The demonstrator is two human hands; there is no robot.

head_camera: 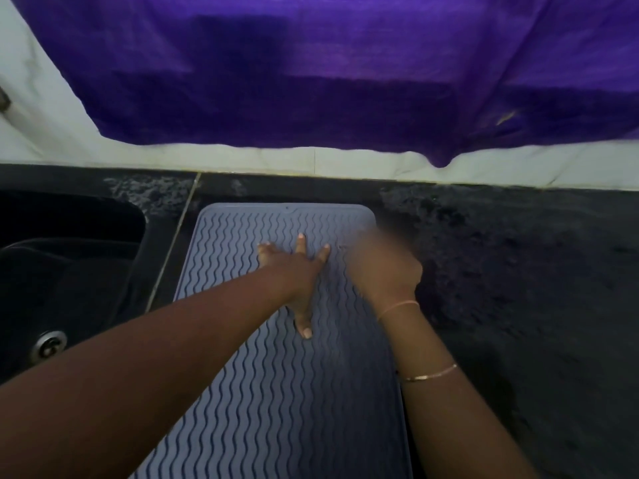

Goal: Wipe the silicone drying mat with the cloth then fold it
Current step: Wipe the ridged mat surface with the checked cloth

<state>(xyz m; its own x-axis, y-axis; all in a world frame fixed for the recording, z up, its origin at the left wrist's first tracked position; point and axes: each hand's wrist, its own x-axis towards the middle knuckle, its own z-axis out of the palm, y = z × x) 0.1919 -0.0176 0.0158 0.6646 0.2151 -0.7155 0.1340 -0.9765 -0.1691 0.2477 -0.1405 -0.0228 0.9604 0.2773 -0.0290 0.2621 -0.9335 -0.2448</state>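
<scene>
**A:** Entry one, the mat?

**B:** Mat (276,392): grey-blue with wavy ribs. It lies flat and unfolded on the black table (518,271), its length running from six to twelve o'clock. The far edge stops just short of the wall.

**A:** Hands?

**B:** Left hand (294,271): palm down on the far half of the mat. Fingers (301,242) straight and spread apart, thumb pointing back toward six o'clock.
Right hand (383,271): at three o'clock of the left hand, by the mat's right edge. It is blurred, so I cannot tell whether its fingers are apart or together, or whether they hold anything.
Right arm: a thin band (397,307) at the wrist and a thin bracelet (430,375) further down the forearm.

**A:** Surroundings?

**B:** Sink (69,271): black, at nine o'clock of the mat, with a metal drain (48,344) toward seven o'clock.
Wall (242,157): a pale strip at twelve o'clock.
Purple fabric (311,81): hangs over the wall, filling the top of the view.
</scene>
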